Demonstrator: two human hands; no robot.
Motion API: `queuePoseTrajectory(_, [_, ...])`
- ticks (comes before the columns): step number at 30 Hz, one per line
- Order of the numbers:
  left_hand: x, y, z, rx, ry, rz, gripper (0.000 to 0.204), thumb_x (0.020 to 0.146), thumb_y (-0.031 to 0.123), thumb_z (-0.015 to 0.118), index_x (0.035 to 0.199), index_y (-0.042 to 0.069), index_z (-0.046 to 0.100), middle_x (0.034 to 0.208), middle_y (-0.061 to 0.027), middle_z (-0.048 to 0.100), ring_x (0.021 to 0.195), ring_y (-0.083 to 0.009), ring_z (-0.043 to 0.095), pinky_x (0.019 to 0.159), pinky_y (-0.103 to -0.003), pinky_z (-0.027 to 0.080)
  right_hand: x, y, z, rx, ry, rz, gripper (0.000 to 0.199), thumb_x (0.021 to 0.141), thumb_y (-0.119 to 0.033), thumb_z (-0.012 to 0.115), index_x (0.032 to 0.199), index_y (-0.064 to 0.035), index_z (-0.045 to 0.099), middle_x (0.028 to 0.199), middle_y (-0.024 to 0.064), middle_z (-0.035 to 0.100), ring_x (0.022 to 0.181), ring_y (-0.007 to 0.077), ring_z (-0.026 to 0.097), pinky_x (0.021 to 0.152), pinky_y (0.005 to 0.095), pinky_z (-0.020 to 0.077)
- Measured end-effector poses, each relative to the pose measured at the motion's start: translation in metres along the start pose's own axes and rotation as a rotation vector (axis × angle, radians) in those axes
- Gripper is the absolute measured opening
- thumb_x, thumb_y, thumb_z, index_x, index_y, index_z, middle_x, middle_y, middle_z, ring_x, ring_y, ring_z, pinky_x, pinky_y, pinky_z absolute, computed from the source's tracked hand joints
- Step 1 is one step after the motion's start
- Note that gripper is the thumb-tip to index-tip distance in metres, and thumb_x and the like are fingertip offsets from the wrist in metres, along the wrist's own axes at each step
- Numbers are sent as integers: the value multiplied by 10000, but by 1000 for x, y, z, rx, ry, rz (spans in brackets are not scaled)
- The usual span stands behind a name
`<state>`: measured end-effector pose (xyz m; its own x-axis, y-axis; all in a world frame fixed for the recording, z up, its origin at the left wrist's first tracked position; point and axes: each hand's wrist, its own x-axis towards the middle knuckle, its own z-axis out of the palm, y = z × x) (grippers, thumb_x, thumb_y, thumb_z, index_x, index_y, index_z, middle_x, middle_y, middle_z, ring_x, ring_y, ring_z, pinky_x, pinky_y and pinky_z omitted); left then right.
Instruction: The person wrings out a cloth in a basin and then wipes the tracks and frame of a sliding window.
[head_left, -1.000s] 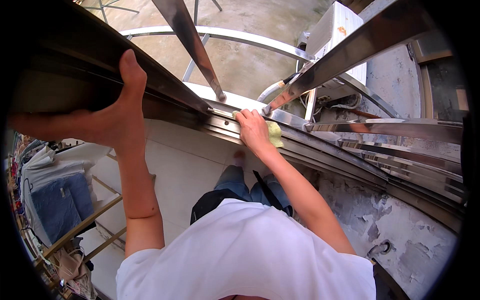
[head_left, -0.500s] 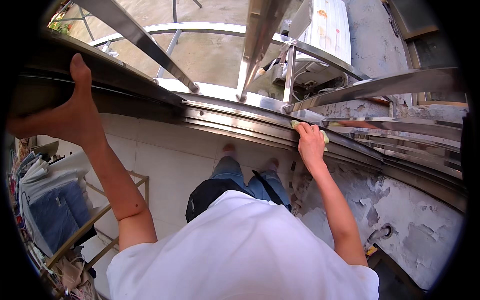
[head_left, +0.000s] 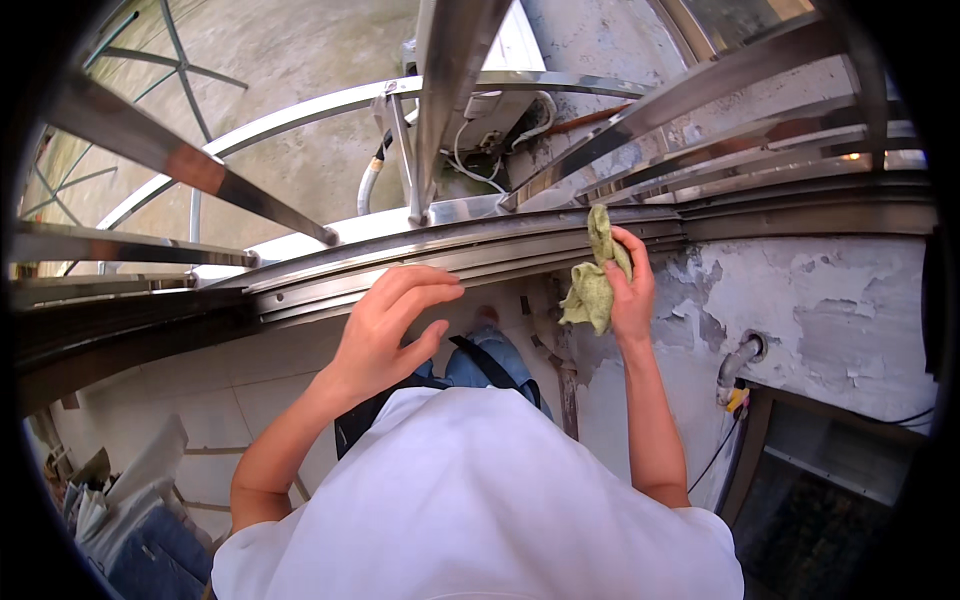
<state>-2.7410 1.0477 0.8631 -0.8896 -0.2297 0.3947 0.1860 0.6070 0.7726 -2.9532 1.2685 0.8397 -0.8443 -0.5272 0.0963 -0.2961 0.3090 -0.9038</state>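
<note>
A crumpled yellow-green cloth [head_left: 590, 292] hangs from my right hand [head_left: 631, 300], pinched between thumb and fingers. The hand is raised just in front of the metal window track [head_left: 400, 270], and the cloth's top end overlaps the track in the view. My left hand [head_left: 390, 330] hovers over the near side of the track with nothing in it, fingers loosely curved and thumb apart. Its fingertips point right, toward the cloth. The long grooved track runs across the view, dark at its left end.
Shiny metal bars [head_left: 270, 200] rise beyond the track, with an outdoor unit [head_left: 490, 120] and its hoses outside. At right, a wall with peeling paint [head_left: 800, 300] carries a pipe [head_left: 740, 360]. Folded fabrics [head_left: 150, 540] lie at lower left.
My left hand has left the frame at far left and moved in to the middle. My right hand has lifted the cloth off the track. The view has turned rightward.
</note>
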Motion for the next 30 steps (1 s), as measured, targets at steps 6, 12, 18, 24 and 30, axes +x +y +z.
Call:
queuePoseTrajectory(6, [44, -4, 73, -564, -273, -353, 366, 837, 200, 654, 1134, 15, 548, 1105, -83, 578, 1045, -179, 548, 915, -327, 441, -27, -26, 7, 1039, -150, 287, 451, 805, 13, 449, 1250, -43, 404, 1234, 227, 492, 1164, 319, 501, 1014, 422, 398])
queuePoseTrajectory(12, [49, 10, 124, -604, -269, -473, 318, 783, 256, 711, 905, -6, 580, 885, -86, 638, 851, -200, 633, 780, -307, 505, -30, 8, 0, 1247, -133, 372, 458, 878, -71, 467, 1323, -82, 358, 1247, 175, 492, 1153, 292, 504, 994, 396, 408])
queuePoseTrajectory(18, [35, 28, 161, -185, -200, -612, 325, 722, 219, 742, 873, -17, 579, 783, -111, 556, 732, -248, 567, 642, -339, 459, -42, 52, -6, 347, -343, 110, 562, 949, -232, 491, 1419, -82, 222, 1325, 94, 380, 1189, 196, 403, 1006, 296, 313])
queuePoseTrajectory(24, [-8, 18, 138, -562, 171, -769, 174, 836, 151, 630, 903, -6, 596, 881, -56, 617, 800, -139, 562, 725, -283, 444, -39, 83, -34, 826, -566, 510, 589, 852, -103, 637, 1343, -93, 312, 1044, 54, 486, 925, 118, 526, 806, 257, 454])
queuePoseTrajectory(30, [23, 7, 95, -78, 432, -645, 167, 847, 110, 600, 961, -6, 564, 967, -92, 626, 817, -157, 614, 695, -257, 487, -47, 105, -28, 614, -500, 492, 384, 900, -120, 565, 1258, -57, 440, 1007, 53, 523, 841, 96, 553, 715, 228, 481])
